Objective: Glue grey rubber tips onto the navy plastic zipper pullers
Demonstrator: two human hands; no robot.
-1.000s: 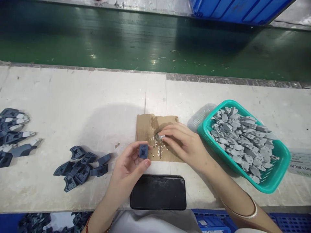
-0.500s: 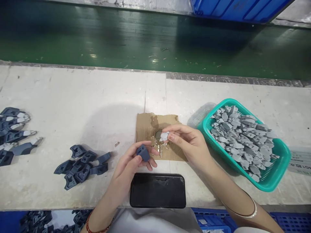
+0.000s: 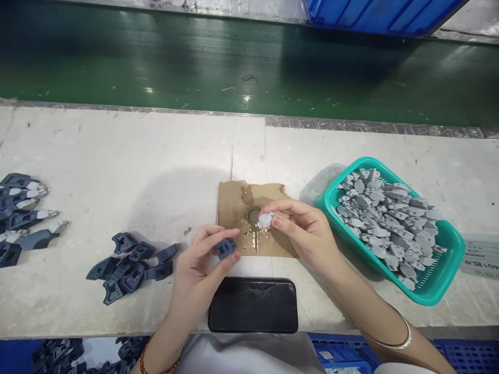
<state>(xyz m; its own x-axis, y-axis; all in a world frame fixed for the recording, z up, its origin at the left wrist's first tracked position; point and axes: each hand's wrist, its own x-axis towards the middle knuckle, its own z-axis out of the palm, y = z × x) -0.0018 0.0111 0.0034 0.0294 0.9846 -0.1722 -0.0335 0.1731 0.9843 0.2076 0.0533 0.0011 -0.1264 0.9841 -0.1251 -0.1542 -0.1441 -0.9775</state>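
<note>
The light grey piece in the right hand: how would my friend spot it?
Find the brown cardboard in the middle of the white tabletop. Just over it, the right hand pinches the light grey piece. Unlike the grey pieces heaped in the green basket, it is alone, out in the hand.

Workshop, green conveyor belt [image 3: 218, 67], heaped parts [image 3: 390, 223]

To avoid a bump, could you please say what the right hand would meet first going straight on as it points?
The right hand would probably meet the round cap-like disc first, past its pale piece; height is unclear.
</note>
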